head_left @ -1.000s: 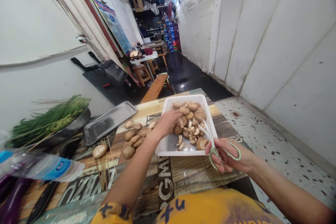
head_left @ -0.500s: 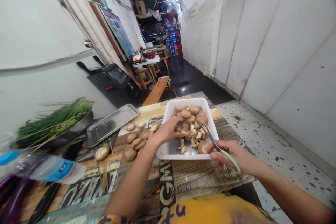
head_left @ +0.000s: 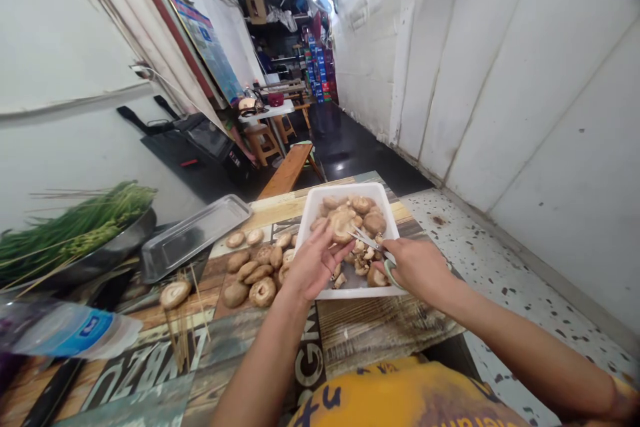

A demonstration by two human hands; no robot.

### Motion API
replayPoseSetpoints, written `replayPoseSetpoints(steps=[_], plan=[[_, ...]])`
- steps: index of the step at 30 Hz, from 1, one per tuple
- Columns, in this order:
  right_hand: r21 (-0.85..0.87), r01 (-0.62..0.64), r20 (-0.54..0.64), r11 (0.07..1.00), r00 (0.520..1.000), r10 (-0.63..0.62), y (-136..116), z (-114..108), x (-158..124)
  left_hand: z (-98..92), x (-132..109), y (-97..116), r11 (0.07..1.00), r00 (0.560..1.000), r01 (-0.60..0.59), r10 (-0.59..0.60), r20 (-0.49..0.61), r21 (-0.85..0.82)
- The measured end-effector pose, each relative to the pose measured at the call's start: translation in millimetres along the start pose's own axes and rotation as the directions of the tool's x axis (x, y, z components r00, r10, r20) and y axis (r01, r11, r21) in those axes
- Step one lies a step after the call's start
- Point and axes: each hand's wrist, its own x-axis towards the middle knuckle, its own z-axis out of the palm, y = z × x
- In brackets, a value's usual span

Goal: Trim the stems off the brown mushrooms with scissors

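Observation:
My left hand (head_left: 320, 260) holds a shiitake mushroom (head_left: 343, 225) over the white tray (head_left: 395, 220), its pale underside turned up. In my right hand (head_left: 415, 267) are scissors (head_left: 389, 265) with pale green handles. The blades are parted and their tips reach the mushroom's underside; whether they touch its stem I cannot tell. Brown mushrooms (head_left: 373, 221) fill the tray's far part, and cut stems (head_left: 340, 279) lie nearer me. On the table, left of the tray, is a pile of shiitake mushrooms (head_left: 250, 270).
Further left are thin wooden skewers (head_left: 181, 340), a mushroom (head_left: 175, 293), a clear plastic tray (head_left: 195, 237), a water bottle (head_left: 75, 332), a black-handled knife (head_left: 53, 393) and a metal bowl (head_left: 120, 240) of green vegetables. A wooden bench (head_left: 286, 170) stands beyond the table.
My left hand has lifted a mushroom from the tray and turned its underside up. My right hand has brought the scissors left to it. The view has shifted slightly right.

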Motion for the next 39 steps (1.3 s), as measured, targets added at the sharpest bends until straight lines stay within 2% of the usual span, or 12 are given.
replayPoseSetpoints(steps=[4,7,12,19,23,30,33,35,36,39], plan=[[-0.069,-0.006,-0.004,0.998,1.000,0.006,-2,-2,2,3.6,-2,-6,0.995,0.998,-0.069,0.070,0.006,-0.073],[-0.092,-0.014,0.024,0.996,1.000,0.017,-4,-7,2,3.5,-4,-11,0.990,0.990,-0.138,0.140,0.032,-0.038],[-0.107,0.016,0.053,0.994,0.999,-0.010,-5,-15,4,4.1,-7,-15,0.985,0.981,-0.174,0.172,0.087,0.018],[-0.181,0.156,0.037,0.971,0.988,-0.151,-1,-17,15,7.0,-12,-18,0.977,0.974,-0.211,0.207,0.096,0.027],[-0.218,0.255,0.118,0.942,0.965,-0.234,1,-19,19,5.0,-15,-19,0.971,0.970,-0.231,0.225,0.093,0.060],[-0.226,0.298,0.182,0.928,0.948,-0.260,7,-26,22,-0.3,-11,-17,0.994,0.991,-0.105,0.104,0.079,0.003],[-0.280,0.317,0.148,0.906,0.947,-0.286,17,-28,25,-8.2,-10,-9,1.000,0.983,0.027,-0.027,0.181,0.004],[-0.363,0.377,0.055,0.852,0.921,-0.385,27,-28,27,-16.3,-10,-4,0.990,0.950,0.126,-0.139,0.279,0.063],[-0.406,0.408,-0.004,0.818,0.894,-0.448,31,-28,28,-20.5,-9,-2,0.984,0.933,0.151,-0.175,0.315,0.099],[-0.515,0.470,-0.174,0.717,0.762,-0.624,44,-29,32,-29.9,-7,3,0.977,0.911,0.151,-0.196,0.364,0.149]])
